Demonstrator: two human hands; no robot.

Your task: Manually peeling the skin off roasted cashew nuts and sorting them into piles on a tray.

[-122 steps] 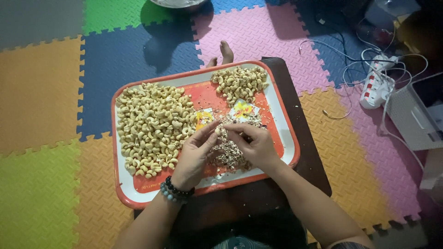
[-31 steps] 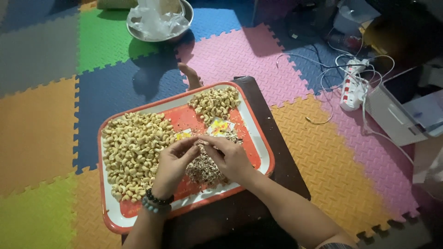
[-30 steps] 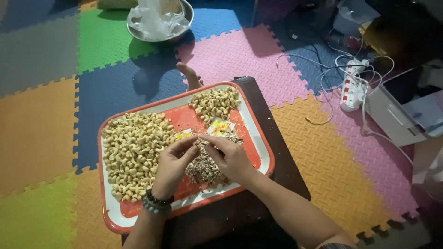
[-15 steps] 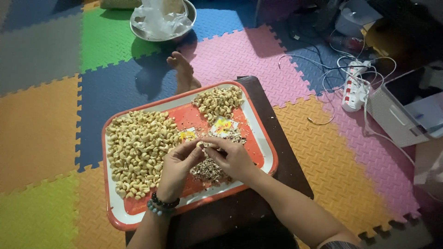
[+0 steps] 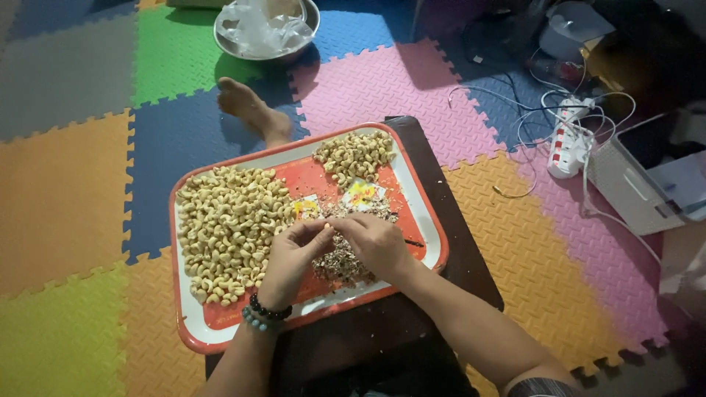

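A single cashew nut (image 5: pixel 328 226) is pinched between the fingertips of the left hand (image 5: pixel 293 254) and the right hand (image 5: pixel 375 241), directly above the heap of husk scraps (image 5: pixel 340 259) on the red tray (image 5: pixel 434 228), equally near both hands.

We bring our left hand (image 5: pixel 294 254) and right hand (image 5: pixel 375 242) together, fingertips meeting in a pinch at about 12 o'clock from our wrists. Our left forearm rises from 6 o'clock, beaded bracelets (image 5: pixel 263 314) at the wrist; our right forearm comes in from 4 o'clock.
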